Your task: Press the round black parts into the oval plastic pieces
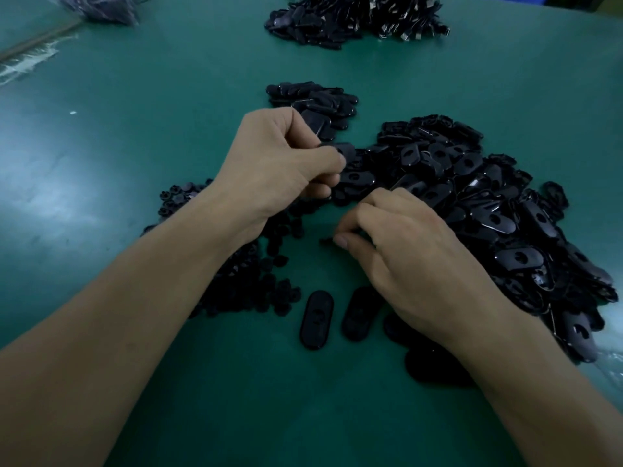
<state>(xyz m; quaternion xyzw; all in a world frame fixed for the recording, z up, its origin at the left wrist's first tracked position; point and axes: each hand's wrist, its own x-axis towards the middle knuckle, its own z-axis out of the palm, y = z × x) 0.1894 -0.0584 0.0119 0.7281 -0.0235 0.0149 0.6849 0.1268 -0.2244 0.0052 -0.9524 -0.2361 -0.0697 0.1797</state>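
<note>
Though a small stack [313, 106] of ovals sits apart just above centre frame, which I take for finished pieces, I judge most of the work undone. Right of centre a big heap [488, 203] of ovals sprawls over the tabletop [168, 129]. Many show an open slot, so I read them as unfitted. The round parts [242, 284] lie in a large pile left of centre, partly under the left forearm.

At centre frame the left hand [286, 163] has its grip clenched on one oval [344, 150], held between thumb and curled fingers at the heap's edge. Just below and to the right, the right hand [404, 251] pinches a small dark bit at its fingertips, which I take for a round part [326, 241], though it is too small to be sure. The two hands are near but apart, so this pair is not yet pressed together.

At lower centre two ovals [317, 320] lie side by side on the tabletop, and a third [396, 326] is partly hidden under the right wrist. Whether those are fitted I cannot tell. A far heap [354, 21] lies at the top edge and a bag [101, 8] at upper left.
</note>
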